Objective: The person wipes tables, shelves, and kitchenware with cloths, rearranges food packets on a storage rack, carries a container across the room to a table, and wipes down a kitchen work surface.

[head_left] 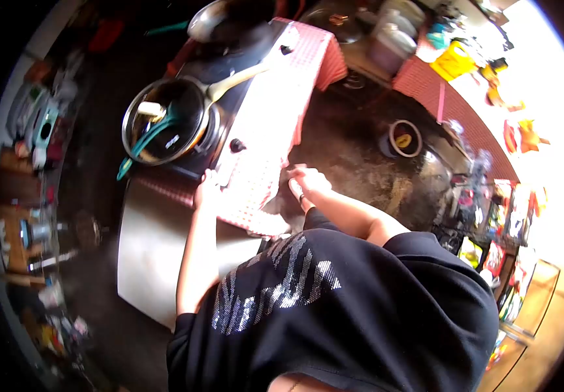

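My left hand (207, 190) is at the near edge of the stove (193, 171), by the red checked cloth (242, 215). Its fingers look curled in, and what they hold, if anything, is hidden. Just past the cloth's right edge is my right hand (309, 182), fingers bent together with a ring on one; anything in them is too small to make out. A dark round pan (187, 121) with a light handle (239, 81) sits on the stove. A teal utensil (148, 138) lies across it. Close to my left hand is a black knob (237, 145).
Another pan (207, 23) stands at the far end. A bucket (404, 138) with something yellow inside is on the floor to the right. A pale flat surface (154, 245) lies below the stove. Cluttered shelves (43, 130) line the left; a yellow container (453, 61) stands upper right.
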{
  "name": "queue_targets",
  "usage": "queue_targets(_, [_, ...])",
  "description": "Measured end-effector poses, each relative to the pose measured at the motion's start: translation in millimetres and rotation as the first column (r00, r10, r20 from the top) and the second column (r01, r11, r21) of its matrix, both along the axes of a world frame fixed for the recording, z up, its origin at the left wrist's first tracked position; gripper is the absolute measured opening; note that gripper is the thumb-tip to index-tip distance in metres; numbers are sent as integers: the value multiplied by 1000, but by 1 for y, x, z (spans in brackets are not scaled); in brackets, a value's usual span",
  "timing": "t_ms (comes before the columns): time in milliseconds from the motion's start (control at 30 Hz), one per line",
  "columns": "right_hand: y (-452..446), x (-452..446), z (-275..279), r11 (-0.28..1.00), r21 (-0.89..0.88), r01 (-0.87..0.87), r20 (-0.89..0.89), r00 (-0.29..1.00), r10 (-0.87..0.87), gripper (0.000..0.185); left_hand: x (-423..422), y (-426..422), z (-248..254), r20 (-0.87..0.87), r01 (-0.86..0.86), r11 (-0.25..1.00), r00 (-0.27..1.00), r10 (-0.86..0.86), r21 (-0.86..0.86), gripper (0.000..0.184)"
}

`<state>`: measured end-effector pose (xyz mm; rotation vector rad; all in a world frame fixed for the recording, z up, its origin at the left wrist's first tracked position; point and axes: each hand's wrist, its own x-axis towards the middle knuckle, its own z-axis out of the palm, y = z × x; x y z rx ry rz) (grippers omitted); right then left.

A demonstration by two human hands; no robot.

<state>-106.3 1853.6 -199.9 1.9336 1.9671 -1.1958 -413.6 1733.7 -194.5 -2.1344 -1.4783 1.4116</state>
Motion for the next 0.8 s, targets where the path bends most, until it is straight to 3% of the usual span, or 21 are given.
queue_targets(33, [16, 32, -24, 964, 139, 227, 166, 954, -249, 31, -3, 0, -7, 71, -92, 995, 993, 89, 35, 46])
queue_targets(67, [26, 67, -29, 984, 153, -95, 360, 932, 34, 29, -6, 2, -13, 209, -227, 970, 956, 206, 83, 47])
queue_targets(100, [37, 103, -26, 910, 97, -403, 543, 788, 291, 28, -5, 5, -16, 317, -337, 935, 903, 288, 109, 48])
queue_targets(167, [40, 168, 4, 899, 26, -437, 391, 832, 393, 30, -9, 6, -19, 504, -514, 850, 767, 398, 112, 48])
queue_targets(233, [20, 223, -6, 926, 359, -120, 249, 968, 29, 30, -8, 5, -10, 727, -721, 693, 487, 484, 21, 45])
queue_targets(267, [16, 259, -32, 941, 337, -38, 184, 983, -26, 41, -5, 5, -6, 759, -754, 657, 426, 493, -5, 44])
queue_targets(300, [8, 292, -52, 950, 308, 45, 114, 990, -83, 53, -15, 4, -22, 774, -727, 684, 463, 431, 53, 42])
queue_targets(400, [-49, 350, -60, 940, 239, 245, -190, 961, -202, 42, -16, 8, -18, 722, -728, 684, 497, 482, 45, 41])
queue_targets(433, [-65, 366, -63, 932, 204, 299, -287, 929, -235, 40, -15, 10, -15, 703, -737, 675, 491, 514, 22, 46])
queue_targets(500, [-87, 397, -78, 880, -182, 440, -194, 861, -470, 35, -11, 16, -9, 634, -755, 655, 496, 594, -23, 52])
queue_targets(533, [-93, 408, -81, 803, -212, 557, -267, 757, -596, 35, -5, 15, -3, 589, -709, 705, 563, 579, -16, 53])
queue_targets(600, [-107, 430, -84, 602, -306, 738, -383, 483, -787, 35, 11, 15, 10, 587, -760, 648, 501, 636, -53, 55])
queue_targets(633, [-108, 454, -108, 713, -85, 696, -156, 698, -699, 30, 22, 16, 17, 592, -780, 623, 479, 648, -50, 55])
queue_targets(667, [-95, 458, -65, 976, -115, 187, 161, 973, -168, 23, 31, 17, 20, 608, -795, 606, 469, 641, -26, 55])
queue_targets(700, [-80, 452, 3, 911, -147, -384, 376, 831, 411, 16, 44, 18, 24, 643, -808, 588, 456, 615, 10, 55])
queue_targets(733, [-75, 466, 6, 878, -132, -460, 426, 774, 469, 16, 59, 20, 28, 687, -816, 576, 447, 573, 49, 54])
queue_targets(800, [-73, 512, -15, 969, -103, -224, 369, 896, 247, 17, 96, 27, 32, 782, -815, 570, 423, 458, 107, 54])
